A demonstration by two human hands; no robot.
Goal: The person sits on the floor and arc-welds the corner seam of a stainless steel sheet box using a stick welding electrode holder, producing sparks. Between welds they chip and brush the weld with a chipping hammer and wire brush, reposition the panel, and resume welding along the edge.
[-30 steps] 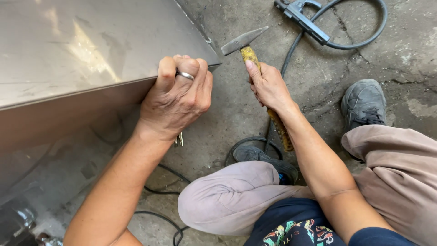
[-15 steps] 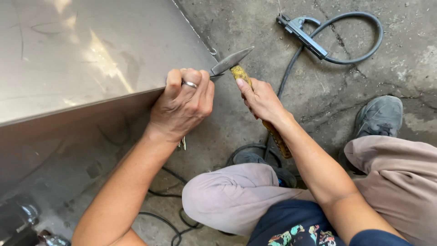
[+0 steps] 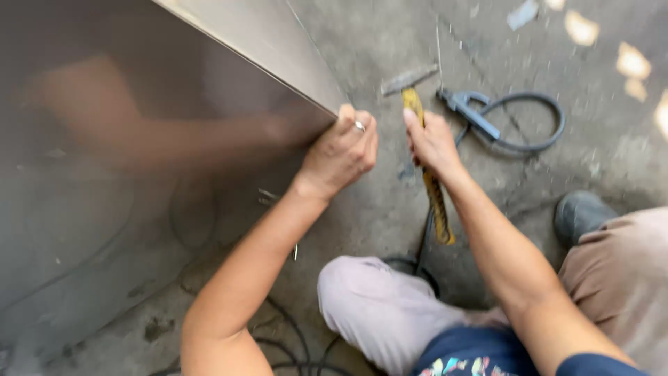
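Hammer (image 3: 417, 104) held in right hand (image 3: 433, 143): fingers wrapped shut around the yellow-and-black handle just below the grey metal head, which lies over the concrete floor (image 3: 390, 49), beside the corner of a large sheet-metal panel (image 3: 264, 35). Handle tail runs back toward the person's knee. Left hand (image 3: 341, 150), ring on one finger, curled closed on the panel's corner edge, thumb side against the metal. The two hands sit just beside each other, not touching. Frame is motion-blurred; exact contact between hammer head and panel cannot be told.

Blue clamp (image 3: 473, 115) with its grey cable loop lies on the floor just past the hammer head. Dark cables trail under the legs; grey shoe (image 3: 581, 212) at right.

Risk, judged: left fingers rest close to the striking zone, so a glancing blow could catch them. The thin panel edge may cut the palm. Choked-up hold limits control.
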